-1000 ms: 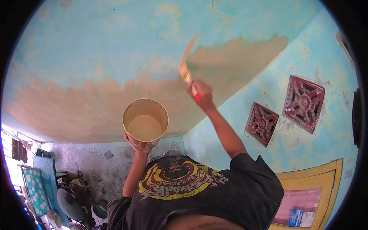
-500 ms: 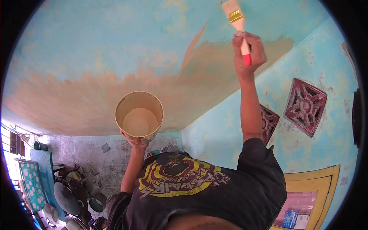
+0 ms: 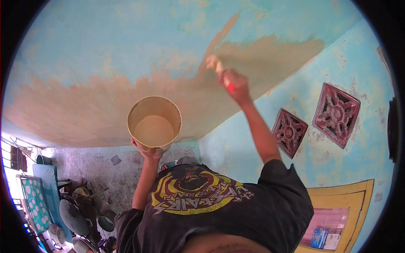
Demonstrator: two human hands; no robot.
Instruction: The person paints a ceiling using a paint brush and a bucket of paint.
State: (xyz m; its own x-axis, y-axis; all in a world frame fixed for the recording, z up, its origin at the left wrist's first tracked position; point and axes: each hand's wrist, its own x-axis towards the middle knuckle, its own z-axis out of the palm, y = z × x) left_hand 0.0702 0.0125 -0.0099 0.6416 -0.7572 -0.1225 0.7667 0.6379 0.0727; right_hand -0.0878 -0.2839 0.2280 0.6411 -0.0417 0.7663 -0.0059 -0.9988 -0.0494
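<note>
The right hand (image 3: 237, 84) has its grip closed round the red-ended handle of a blurred paintbrush (image 3: 217, 67); the bristles meet the ceiling (image 3: 105, 50) just beyond the grip, at the tan patch's edge; the left hand (image 3: 145, 152) grips a paint bucket (image 3: 154, 105) from beneath, tan paint inside.

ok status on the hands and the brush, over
Left hand shut on paint bucket, held up. Right hand shut on brush, bristles on the ceiling at the tan edge. Nothing in the way.
</note>
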